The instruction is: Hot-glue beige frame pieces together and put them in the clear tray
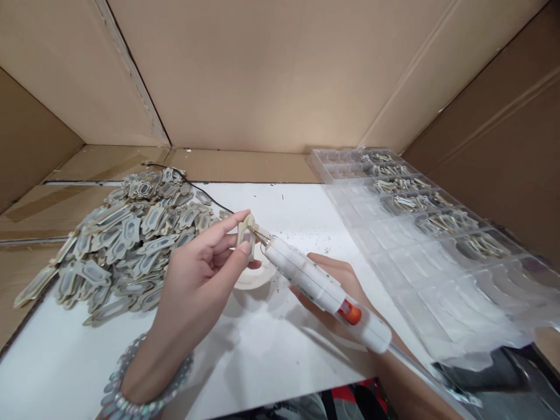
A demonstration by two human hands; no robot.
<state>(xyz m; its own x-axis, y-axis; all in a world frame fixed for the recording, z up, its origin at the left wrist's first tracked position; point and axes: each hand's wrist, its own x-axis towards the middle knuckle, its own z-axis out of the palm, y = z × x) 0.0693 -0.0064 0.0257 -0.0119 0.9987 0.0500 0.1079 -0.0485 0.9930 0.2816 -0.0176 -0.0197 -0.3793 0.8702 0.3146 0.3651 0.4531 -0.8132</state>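
Note:
My left hand [210,262] pinches a small pale frame-shaped piece [245,238] between thumb and fingertips, upright above the table. In my right hand [335,286] is a white pen-shaped power tool [306,274] with an orange switch [350,312]; part of that hand is hidden behind the tool. The tool's thin metal tip [261,235] points at the pale piece and meets it or nearly so. Below my hands lies a round white dish [258,279], partly covered by them. Left of my left hand spreads a large pile of similar pale frame-shaped pieces [131,245].
A clear plastic compartment tray [394,251] slopes along the right, with small pieces in several compartments. A thin black cord [205,194] crosses the back of the pile. Dark crumbs dot the white table [301,198]. Cardboard walls [271,76] enclose the back and sides.

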